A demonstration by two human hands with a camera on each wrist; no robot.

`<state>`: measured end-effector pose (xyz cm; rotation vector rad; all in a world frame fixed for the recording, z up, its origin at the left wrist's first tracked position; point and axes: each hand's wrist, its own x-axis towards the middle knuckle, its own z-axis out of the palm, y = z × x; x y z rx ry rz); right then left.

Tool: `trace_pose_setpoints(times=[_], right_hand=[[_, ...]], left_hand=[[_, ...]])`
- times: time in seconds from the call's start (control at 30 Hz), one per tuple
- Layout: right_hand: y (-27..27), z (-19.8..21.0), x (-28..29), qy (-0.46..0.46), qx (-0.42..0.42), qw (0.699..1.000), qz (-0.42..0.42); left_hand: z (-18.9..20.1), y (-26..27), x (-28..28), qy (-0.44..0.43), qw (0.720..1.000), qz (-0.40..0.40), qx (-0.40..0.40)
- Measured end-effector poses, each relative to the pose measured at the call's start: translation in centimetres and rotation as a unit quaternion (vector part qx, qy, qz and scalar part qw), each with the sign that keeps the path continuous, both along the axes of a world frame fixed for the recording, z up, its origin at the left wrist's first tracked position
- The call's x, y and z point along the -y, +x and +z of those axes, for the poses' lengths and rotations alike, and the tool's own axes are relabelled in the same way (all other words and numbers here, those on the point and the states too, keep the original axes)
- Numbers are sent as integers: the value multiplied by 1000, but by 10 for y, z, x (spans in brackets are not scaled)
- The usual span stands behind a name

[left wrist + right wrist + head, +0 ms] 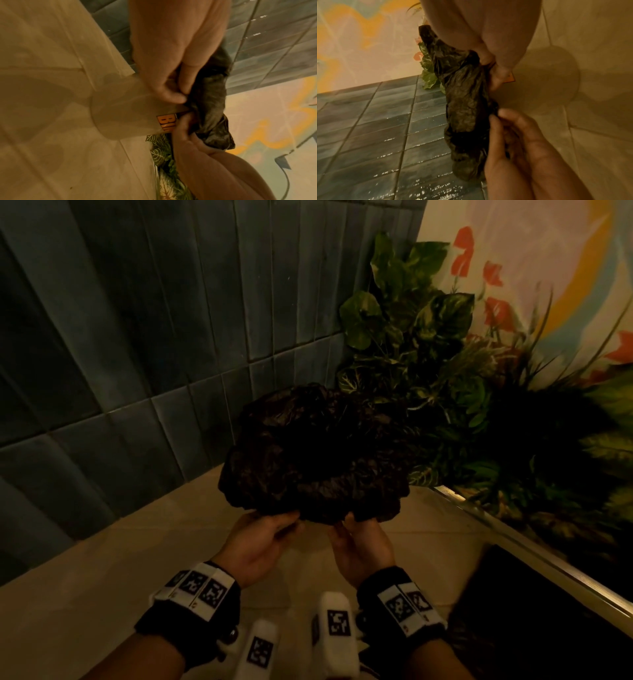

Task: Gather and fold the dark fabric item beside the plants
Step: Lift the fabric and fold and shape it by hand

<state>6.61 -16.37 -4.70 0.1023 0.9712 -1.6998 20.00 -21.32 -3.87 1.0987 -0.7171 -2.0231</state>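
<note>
Currently, left hand (260, 537): pinching the near lower edge of the dark fabric item (315, 453), thumb and fingers curling onto the hem.
Right hand (364, 542): gripping the same near edge just beside the left hand, fingers tucking under the cloth.
Fabric position: hanging clear of the floor (102, 594), bunching up and away from both hands in a crumpled mass, its far side reaching toward the plants (428, 364).
Handling judgement: appearing thin, light and very soft; it is creasing freely and is likely sagging wherever unsupported. Slipping seems unlikely; tangling in the leaves is the greater risk.
Hold points: the hem being pinched looks sound; for a fold, the hands would probably need to be spreading apart to opposite corners, which are hidden in the bundle.
Task stage: gathering appears done; folding not yet begun.
Surroundings beyond the hands: tiled wall (137, 337) on the left hand's side, painted wall (548, 251) behind the plants on the right hand's side.
</note>
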Motion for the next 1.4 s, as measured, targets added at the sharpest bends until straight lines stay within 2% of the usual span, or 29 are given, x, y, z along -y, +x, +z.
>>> trace_pose_setpoints(times=[0.13, 0.23, 0.33, 0.4, 0.5, 0.73, 0.83, 0.9, 0.97, 1.03, 1.13, 1.27, 1.33, 1.4], right_hand=[[-6, 8, 5, 3, 25, 999, 35], [-9, 12, 11, 2, 30, 999, 18], [-8, 14, 11, -2, 18, 1000, -14], [-5, 13, 9, -6, -10, 1000, -10], [1, 10, 6, 23, -69, 997, 33], [23, 17, 4, 32, -124, 983, 132], [28, 20, 1, 17, -100, 986, 130], [30, 26, -5, -15, -47, 992, 112], [30, 38, -11, -82, 14, 992, 94], [33, 47, -12, -126, 30, 987, 98], [37, 39, -5, -69, 7, 993, 94], [40, 24, -4, -10, -6, 994, 110], [40, 14, -1, 26, -29, 992, 121], [37, 7, 1, 44, -34, 992, 114]], left_hand=[[0, 4, 1, -20, 999, 46, -12], [-7, 4, 3, -8, 997, 69, 28], [-10, 12, -14, -24, 997, 26, 69], [-1, 16, -24, -57, 997, -12, 49], [24, 11, -26, -66, 995, -62, -43], [36, -13, 23, -28, 999, 14, 37], [20, -7, 53, -26, 995, 48, 84], [22, -3, 58, -41, 991, 65, 108], [33, -1, 57, -51, 991, 45, 118], [36, 6, 62, -61, 990, 21, 125], [43, 21, 66, -74, 989, -26, 128], [44, 37, 53, -83, 993, -61, 54], [35, 43, 40, -72, 995, -48, 46], [22, 46, 30, -62, 998, -19, -5]])
